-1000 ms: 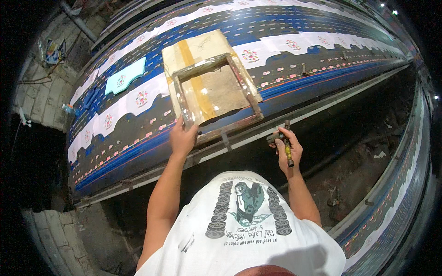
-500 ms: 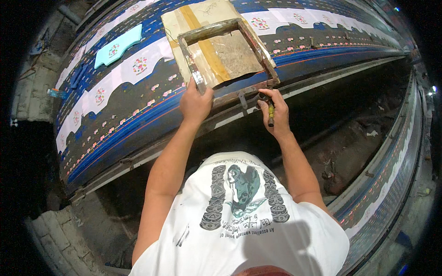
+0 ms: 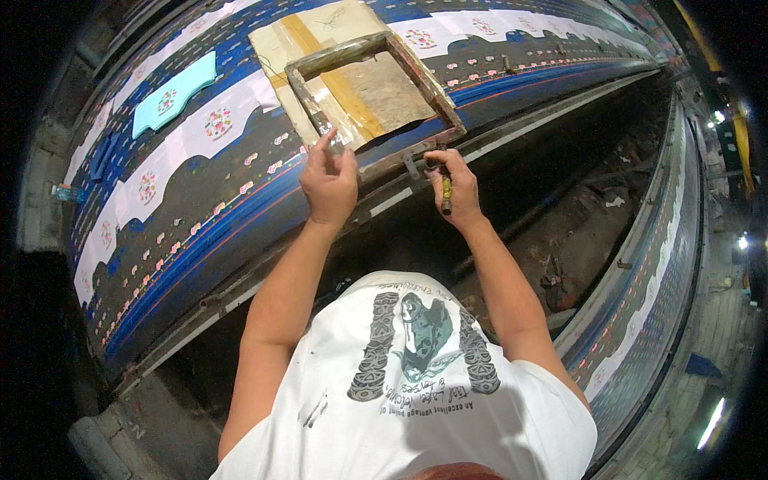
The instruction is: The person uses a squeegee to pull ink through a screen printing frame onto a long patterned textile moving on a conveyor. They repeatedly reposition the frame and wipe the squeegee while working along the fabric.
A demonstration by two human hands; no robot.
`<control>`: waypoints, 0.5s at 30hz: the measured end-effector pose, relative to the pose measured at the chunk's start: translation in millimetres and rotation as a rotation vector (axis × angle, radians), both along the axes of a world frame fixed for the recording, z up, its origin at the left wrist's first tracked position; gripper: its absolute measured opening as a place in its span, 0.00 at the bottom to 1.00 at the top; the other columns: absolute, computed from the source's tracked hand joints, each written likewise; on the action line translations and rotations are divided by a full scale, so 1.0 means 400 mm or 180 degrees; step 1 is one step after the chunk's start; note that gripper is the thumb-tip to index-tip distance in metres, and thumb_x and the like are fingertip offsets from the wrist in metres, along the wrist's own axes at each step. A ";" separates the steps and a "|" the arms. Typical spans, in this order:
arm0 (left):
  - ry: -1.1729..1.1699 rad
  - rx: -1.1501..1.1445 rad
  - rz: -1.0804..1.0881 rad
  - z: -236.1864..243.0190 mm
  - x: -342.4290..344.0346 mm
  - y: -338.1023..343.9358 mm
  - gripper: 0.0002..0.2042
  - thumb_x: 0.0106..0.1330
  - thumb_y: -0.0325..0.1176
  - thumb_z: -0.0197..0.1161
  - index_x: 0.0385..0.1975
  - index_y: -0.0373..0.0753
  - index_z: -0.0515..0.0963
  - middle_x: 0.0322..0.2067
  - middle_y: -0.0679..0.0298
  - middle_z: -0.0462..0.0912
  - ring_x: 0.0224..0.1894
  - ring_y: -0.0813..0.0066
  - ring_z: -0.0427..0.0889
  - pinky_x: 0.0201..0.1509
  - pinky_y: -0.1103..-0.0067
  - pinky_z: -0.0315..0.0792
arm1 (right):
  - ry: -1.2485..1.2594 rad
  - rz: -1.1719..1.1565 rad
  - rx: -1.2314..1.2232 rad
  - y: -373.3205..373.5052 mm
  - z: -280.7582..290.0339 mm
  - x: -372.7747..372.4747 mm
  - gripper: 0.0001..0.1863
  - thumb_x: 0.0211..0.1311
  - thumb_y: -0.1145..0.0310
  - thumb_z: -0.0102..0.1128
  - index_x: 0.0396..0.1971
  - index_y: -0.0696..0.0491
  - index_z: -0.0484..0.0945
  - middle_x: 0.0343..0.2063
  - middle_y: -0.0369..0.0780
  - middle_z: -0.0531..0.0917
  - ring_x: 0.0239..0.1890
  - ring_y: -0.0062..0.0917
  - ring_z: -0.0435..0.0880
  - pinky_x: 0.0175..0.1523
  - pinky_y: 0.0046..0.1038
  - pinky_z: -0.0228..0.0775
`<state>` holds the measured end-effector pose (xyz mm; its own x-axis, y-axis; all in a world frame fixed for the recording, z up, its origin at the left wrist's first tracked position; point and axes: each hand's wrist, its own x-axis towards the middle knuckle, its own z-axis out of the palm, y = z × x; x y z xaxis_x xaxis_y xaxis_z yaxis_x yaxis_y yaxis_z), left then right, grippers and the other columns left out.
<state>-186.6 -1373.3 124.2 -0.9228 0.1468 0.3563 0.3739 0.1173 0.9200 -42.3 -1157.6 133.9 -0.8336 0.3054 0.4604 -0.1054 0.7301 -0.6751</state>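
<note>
A worn wooden screen frame (image 3: 376,50) with an open middle rests over the near edge of the long printing table. At its near left corner is my left hand (image 3: 330,188), index finger stretched up and thumb apart from it. A small greyish, shiny patch shows behind these fingers; I cannot tell what it is. My right hand (image 3: 460,188) grips a short tool (image 3: 446,196) with a yellow and dark handle. This hand is beside a metal bracket (image 3: 414,162) on the frame's near side. The tool's working end is partly hidden by the fingers.
Under the frame lies a cream board (image 3: 276,48) with brown tape. Printed white fabric pieces (image 3: 210,132) run along the blue and dark printing table (image 3: 200,188). A folded light-blue piece (image 3: 176,92) lies at left. A metal rail (image 3: 392,202) borders the dark aisle; another table curves at right.
The whole view has shifted, placing the table and frame further left. My left fingers have spread near the frame's corner, where they were closed around a shiny metal piece. My right hand still grips the tool.
</note>
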 end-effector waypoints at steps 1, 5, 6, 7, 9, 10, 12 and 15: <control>0.0243 0.0003 -0.0097 0.000 0.005 -0.005 0.23 0.70 0.24 0.74 0.66 0.35 0.85 0.28 0.68 0.80 0.28 0.81 0.79 0.35 0.78 0.76 | -0.0045 0.0013 0.0033 -0.001 0.004 -0.001 0.20 0.71 0.84 0.67 0.59 0.54 0.82 0.45 0.47 0.84 0.44 0.40 0.88 0.54 0.36 0.82; 0.0969 -0.0074 -0.0498 0.033 0.012 -0.012 0.20 0.71 0.23 0.74 0.62 0.34 0.87 0.32 0.64 0.82 0.31 0.79 0.80 0.37 0.79 0.76 | -0.0284 0.0024 0.0100 0.006 0.025 -0.004 0.20 0.70 0.84 0.68 0.59 0.54 0.82 0.48 0.49 0.86 0.48 0.43 0.90 0.57 0.37 0.83; 0.1105 -0.0284 -0.0620 0.033 0.005 -0.016 0.21 0.68 0.21 0.74 0.62 0.35 0.87 0.35 0.58 0.85 0.34 0.70 0.84 0.41 0.73 0.80 | -0.0358 0.0014 0.0100 0.011 0.030 -0.006 0.20 0.70 0.85 0.68 0.59 0.54 0.82 0.50 0.49 0.86 0.50 0.44 0.91 0.58 0.37 0.83; 0.1309 -0.0393 -0.0673 0.044 0.002 -0.014 0.22 0.67 0.21 0.74 0.62 0.35 0.87 0.35 0.56 0.86 0.36 0.66 0.85 0.43 0.71 0.81 | -0.0477 0.0020 0.0129 0.013 0.031 -0.009 0.20 0.70 0.84 0.68 0.59 0.54 0.82 0.50 0.49 0.87 0.52 0.45 0.91 0.59 0.38 0.83; 0.1718 -0.0607 -0.0785 0.071 -0.006 0.001 0.23 0.64 0.20 0.74 0.62 0.35 0.86 0.37 0.53 0.87 0.39 0.58 0.87 0.48 0.67 0.82 | -0.0715 0.0023 0.0189 0.019 0.033 -0.012 0.19 0.70 0.83 0.69 0.59 0.54 0.83 0.52 0.50 0.88 0.55 0.48 0.91 0.62 0.40 0.83; 0.1530 -0.0726 -0.0949 0.067 -0.007 0.003 0.24 0.62 0.23 0.74 0.62 0.35 0.85 0.41 0.48 0.87 0.47 0.47 0.88 0.56 0.60 0.81 | -0.0708 0.0090 0.0149 0.012 0.026 -0.006 0.19 0.70 0.83 0.69 0.59 0.54 0.83 0.53 0.50 0.88 0.57 0.48 0.90 0.63 0.40 0.83; 0.1672 -0.1074 -0.1061 0.040 0.015 0.006 0.28 0.61 0.27 0.75 0.65 0.38 0.84 0.47 0.48 0.87 0.54 0.45 0.86 0.61 0.58 0.80 | -0.0601 0.0229 0.0127 0.021 0.013 -0.018 0.19 0.70 0.82 0.70 0.59 0.54 0.84 0.54 0.50 0.88 0.59 0.49 0.89 0.64 0.41 0.82; 0.1769 -0.1423 -0.1621 0.102 -0.017 0.050 0.38 0.56 0.33 0.79 0.72 0.41 0.79 0.64 0.47 0.81 0.68 0.41 0.79 0.74 0.51 0.72 | -0.0488 -0.0055 0.0643 0.022 0.002 -0.003 0.28 0.72 0.76 0.74 0.70 0.49 0.81 0.59 0.50 0.87 0.60 0.49 0.90 0.61 0.44 0.86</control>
<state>-193.4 -1353.5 165.0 -0.4169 0.7272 0.5454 0.8595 0.1202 0.4968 -43.3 -1148.7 134.7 -0.8938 0.2350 0.3821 0.0008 0.8526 -0.5225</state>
